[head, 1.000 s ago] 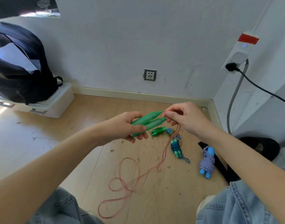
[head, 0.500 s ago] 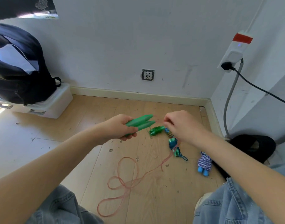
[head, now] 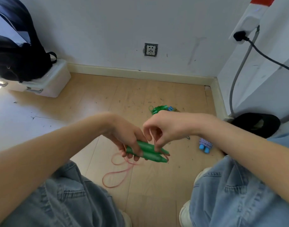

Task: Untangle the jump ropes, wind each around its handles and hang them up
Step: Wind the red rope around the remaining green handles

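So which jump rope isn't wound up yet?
The pink rope with green handles, held in both hands; the blue-handled and green ones lie bundled.

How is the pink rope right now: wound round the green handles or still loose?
Mostly loose. The pink rope trails in loops on the floor below the green handles; whether any turns are on them cannot be told.

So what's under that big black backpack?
The black backpack sits on a white plastic box with metal latches. What's inside the box, and its left end, can't be seen.
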Motion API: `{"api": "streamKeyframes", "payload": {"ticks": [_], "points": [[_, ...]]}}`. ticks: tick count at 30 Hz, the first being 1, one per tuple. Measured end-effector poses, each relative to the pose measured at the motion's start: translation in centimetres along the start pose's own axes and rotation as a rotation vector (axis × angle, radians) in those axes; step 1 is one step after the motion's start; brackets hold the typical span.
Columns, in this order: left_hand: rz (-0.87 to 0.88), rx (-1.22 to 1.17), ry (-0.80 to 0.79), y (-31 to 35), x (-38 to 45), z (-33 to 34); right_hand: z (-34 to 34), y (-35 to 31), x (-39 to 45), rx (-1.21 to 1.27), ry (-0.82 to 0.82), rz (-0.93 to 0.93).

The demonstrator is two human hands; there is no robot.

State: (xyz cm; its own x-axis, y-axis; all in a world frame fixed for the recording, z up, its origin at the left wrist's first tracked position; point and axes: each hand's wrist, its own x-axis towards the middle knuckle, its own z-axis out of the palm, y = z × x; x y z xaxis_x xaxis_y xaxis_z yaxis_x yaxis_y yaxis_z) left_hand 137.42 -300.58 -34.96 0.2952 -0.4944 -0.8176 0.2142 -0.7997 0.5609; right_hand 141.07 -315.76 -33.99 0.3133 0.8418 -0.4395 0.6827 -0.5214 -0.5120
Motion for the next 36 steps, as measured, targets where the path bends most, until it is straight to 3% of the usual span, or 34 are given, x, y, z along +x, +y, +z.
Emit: {"api": "streamKeyframes", "payload": {"ticks": [3, 8, 10, 12, 15, 17, 19, 21, 24, 26, 31, 34, 36], "points": [[0.162, -0.057, -0.047, 0.0, -1.8, -0.9, -1.9, 1.0, -1.7, 0.469, 0.005, -0.050], [0.602, -0.428, 0.047, 0.5, -4.4, -2.2, -3.1, 1.1, -2.6, 1.320, 0.315, -0.240], [0.693, -0.556, 0.140, 0.9, -3.9, -2.2, -3.0, 1.2, -2.1, 1.381, 0.490, -0.191], [0.710, -0.700, 0.273, 0.9, -3.4, -2.5, -2.6, 1.4, -1.9, 1.275, 0.642, -0.098], [0.667, -0.903, 0.581, 0.3, -3.4, -3.8, -1.9, 1.7, -1.9, 1.059, 0.715, 0.011], [0.543, -0.897, 0.841, -0.5, -3.2, -4.5, -1.8, 1.7, -2.0, 0.941, 0.685, 0.081], [0.329, -0.704, 1.098, -1.5, -2.3, -4.8, -1.7, 1.6, -2.1, 0.882, 0.601, 0.135], [0.037, -0.268, 1.274, -2.5, -1.7, -4.9, -1.5, 1.5, -2.0, 0.934, 0.527, 0.128], [-0.279, 0.237, 1.109, -3.1, -0.8, -3.8, -1.6, 1.8, -1.8, 1.185, 0.504, 0.106], [-0.317, 0.472, 0.926, -2.4, 0.3, -2.1, -1.9, 2.3, -1.7, 1.301, 0.522, 0.159], [0.071, 0.802, 0.657, 0.6, 0.8, 1.3, -1.5, 3.7, -1.7, 1.362, 0.602, 0.413], [0.360, 0.677, 0.675, 1.8, -1.1, 1.0, -1.2, 4.6, -2.3, 1.310, 0.583, 0.517], [0.540, 0.499, 0.800, 1.9, -2.3, 0.4, -1.2, 4.6, -2.5, 1.216, 0.513, 0.541]]}}
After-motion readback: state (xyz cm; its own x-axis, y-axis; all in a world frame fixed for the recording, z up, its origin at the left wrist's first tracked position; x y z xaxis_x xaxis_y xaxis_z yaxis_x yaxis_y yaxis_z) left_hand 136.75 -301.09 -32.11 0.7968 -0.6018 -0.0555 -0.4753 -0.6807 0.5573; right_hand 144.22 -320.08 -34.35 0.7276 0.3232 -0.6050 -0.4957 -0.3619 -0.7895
